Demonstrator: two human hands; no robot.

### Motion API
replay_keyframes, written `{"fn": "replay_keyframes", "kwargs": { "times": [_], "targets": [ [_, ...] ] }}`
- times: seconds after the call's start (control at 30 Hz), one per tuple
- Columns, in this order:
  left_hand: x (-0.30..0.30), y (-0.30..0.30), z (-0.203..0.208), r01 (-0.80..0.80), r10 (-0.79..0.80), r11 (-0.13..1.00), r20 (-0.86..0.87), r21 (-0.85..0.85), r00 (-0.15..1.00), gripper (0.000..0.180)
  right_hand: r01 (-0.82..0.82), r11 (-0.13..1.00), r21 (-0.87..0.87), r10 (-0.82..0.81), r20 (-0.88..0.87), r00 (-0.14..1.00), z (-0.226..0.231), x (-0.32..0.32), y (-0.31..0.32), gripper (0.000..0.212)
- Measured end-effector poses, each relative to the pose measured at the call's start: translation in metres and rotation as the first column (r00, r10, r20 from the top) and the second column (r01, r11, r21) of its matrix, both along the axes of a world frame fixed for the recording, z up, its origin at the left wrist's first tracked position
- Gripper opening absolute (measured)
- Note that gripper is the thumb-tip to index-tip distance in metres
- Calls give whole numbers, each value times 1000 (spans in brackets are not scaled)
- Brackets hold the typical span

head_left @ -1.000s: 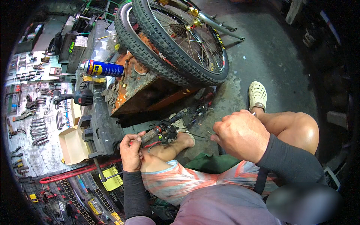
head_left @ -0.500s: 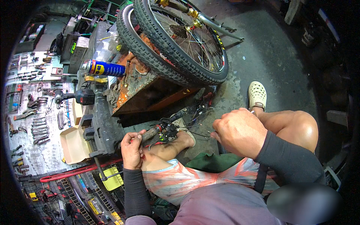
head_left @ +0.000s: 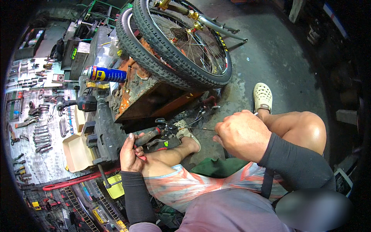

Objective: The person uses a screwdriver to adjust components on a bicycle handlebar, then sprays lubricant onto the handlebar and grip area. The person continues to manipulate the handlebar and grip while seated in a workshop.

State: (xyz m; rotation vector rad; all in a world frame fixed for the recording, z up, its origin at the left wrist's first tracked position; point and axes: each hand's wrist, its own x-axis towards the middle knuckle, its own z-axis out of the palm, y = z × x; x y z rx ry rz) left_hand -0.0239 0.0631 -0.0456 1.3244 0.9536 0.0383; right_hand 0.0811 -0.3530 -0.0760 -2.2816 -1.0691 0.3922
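Note:
My left hand (head_left: pixel 131 154) is closed around the worn end of a bicycle handlebar grip (head_left: pixel 147 137), over my left knee. A bit of red shows at its lower fingers, too small to name. Beyond the grip sits a black and silver brake lever assembly (head_left: pixel 165 130), with loose cables about it. My right hand (head_left: pixel 242 135) is a fist, back upward, over the gap between my legs. A thin cable (head_left: pixel 205 128) runs from its fingers toward the lever assembly. A small pale tip shows at the fist's far side; what it belongs to is hidden.
Two bicycle wheels (head_left: pixel 185 50) lean over a rusty orange metal box (head_left: pixel 143 96) ahead. A blue spray can (head_left: pixel 106 74) and a cordless driver (head_left: pixel 79 103) lie on the bench at left, near an open cardboard box (head_left: pixel 78 152). Many hand tools cover the left board (head_left: pixel 54 156).
The lever assembly has turned and shifted slightly left with my left hand, whose fingers have opened a little around the grip. My right fist has moved slightly left; the cable looks straighter.

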Motion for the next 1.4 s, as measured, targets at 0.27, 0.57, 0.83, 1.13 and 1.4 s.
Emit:
{"fn": "replay_keyframes", "kwargs": {
  "times": [0.27,0.57,0.83,1.13,1.4],
  "targets": [
    [4,20,-6,-118,126,980,38,-162,991,36,-8,1000,-12,8,11,1000,-1,1,-1,29],
    [7,18,-4,-94,104,979,50,-183,993,36,-16,999,-31,17,27,999,-2,-1,0,29],
    [2,13,-3,-71,79,988,51,-135,996,35,-25,999,-42,26,15,1000,-2,1,1,28],
    [2,9,-4,-52,59,991,53,-120,997,34,-26,999,-38,26,-11,1000,-2,0,1,17],
    [5,1,-2,-33,37,995,46,-94,998,34,-25,999,-38,24,-21,999,-1,0,0,17]
  ]
}}
